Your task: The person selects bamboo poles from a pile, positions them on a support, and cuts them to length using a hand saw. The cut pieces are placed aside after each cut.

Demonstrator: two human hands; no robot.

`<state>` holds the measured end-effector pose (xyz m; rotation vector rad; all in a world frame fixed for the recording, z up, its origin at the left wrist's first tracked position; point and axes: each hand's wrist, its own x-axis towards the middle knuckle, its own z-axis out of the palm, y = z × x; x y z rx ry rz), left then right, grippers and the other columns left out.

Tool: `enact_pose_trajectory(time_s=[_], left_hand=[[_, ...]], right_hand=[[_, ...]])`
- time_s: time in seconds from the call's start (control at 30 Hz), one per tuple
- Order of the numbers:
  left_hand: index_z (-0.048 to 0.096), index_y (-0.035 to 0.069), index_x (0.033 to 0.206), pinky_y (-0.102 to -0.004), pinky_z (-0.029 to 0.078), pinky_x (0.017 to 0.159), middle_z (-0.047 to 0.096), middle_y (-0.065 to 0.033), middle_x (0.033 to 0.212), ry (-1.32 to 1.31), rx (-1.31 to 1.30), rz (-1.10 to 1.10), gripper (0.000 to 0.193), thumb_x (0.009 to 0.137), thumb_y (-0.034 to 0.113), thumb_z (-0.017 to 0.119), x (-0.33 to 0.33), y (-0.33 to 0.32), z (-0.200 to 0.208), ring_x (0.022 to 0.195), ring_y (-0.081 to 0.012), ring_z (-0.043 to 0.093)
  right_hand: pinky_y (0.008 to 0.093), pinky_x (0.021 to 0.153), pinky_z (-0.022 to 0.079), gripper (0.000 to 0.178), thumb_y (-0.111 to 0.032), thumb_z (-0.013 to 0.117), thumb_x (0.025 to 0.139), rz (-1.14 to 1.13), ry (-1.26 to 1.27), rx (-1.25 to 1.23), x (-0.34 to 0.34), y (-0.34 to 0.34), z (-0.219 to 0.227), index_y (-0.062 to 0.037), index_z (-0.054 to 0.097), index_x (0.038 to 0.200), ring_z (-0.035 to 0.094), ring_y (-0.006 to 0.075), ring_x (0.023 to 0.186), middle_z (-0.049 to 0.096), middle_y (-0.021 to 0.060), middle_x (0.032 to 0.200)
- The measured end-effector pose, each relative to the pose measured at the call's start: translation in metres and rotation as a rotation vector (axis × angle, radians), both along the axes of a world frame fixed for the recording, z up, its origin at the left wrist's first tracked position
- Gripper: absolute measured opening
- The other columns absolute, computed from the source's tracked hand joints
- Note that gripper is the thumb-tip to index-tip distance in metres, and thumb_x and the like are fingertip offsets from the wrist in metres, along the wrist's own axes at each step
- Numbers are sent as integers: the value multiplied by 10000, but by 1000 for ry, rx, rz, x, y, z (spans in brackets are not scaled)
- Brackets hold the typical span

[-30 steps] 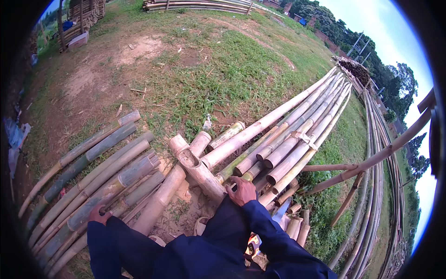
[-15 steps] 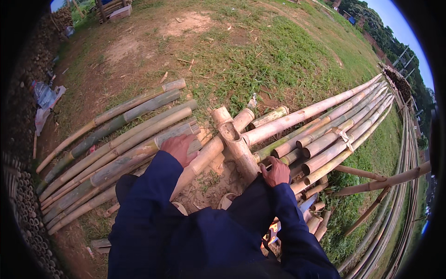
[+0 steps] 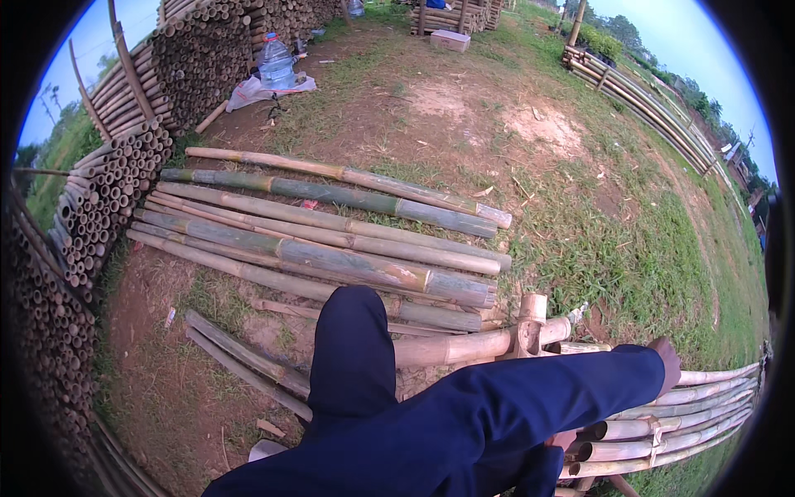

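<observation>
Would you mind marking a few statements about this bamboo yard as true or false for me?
1. Cut bamboo poles lie side by side on the ground. True.
2. The person wears red sleeves. False: the sleeves are dark blue.
3. A large water bottle stands near the stacked bamboo. True.
4. The ground is paved with concrete. False: it is grass and bare earth.
5. The right hand reaches over the pale poles. True.
</observation>
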<state>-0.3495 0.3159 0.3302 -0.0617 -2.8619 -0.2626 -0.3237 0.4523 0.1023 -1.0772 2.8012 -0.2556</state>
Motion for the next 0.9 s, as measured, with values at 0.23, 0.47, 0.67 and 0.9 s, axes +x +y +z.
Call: enact_pose_trajectory(time_s=[0.23,0.47,0.67,0.9], left_hand=[[777,147,1150,-460,489,805,757,-62,1133,110,151,-37,298,899,253,655,-73,40,48,1060,-259,696],[763,119,1180,-476,504,862,746,-97,1169,91,216,10,348,879,269,674,-61,-8,53,1098,-278,693],[751,95,1206,-491,517,911,736,-126,1199,7,304,22,397,862,283,690,-33,-61,44,1130,-294,690],[661,-4,1254,-462,538,940,733,-207,1053,-246,308,147,429,965,312,626,105,-158,-30,991,-301,727]], right_hand=[[474,909,549,468,-408,702,902,-81,-5,-149,0,12,-2,-66,689,1222,685,374,1073,723,156,1163],[468,886,552,422,-387,719,900,-109,-69,-239,3,5,-3,-63,711,1171,703,367,1019,743,152,1101],[463,867,556,383,-368,733,898,-171,-78,-284,0,10,-1,-60,729,1127,719,361,972,760,149,1048],[464,882,549,381,-388,729,883,-239,24,-257,2,11,0,-108,739,1141,719,349,1018,759,132,1088]])
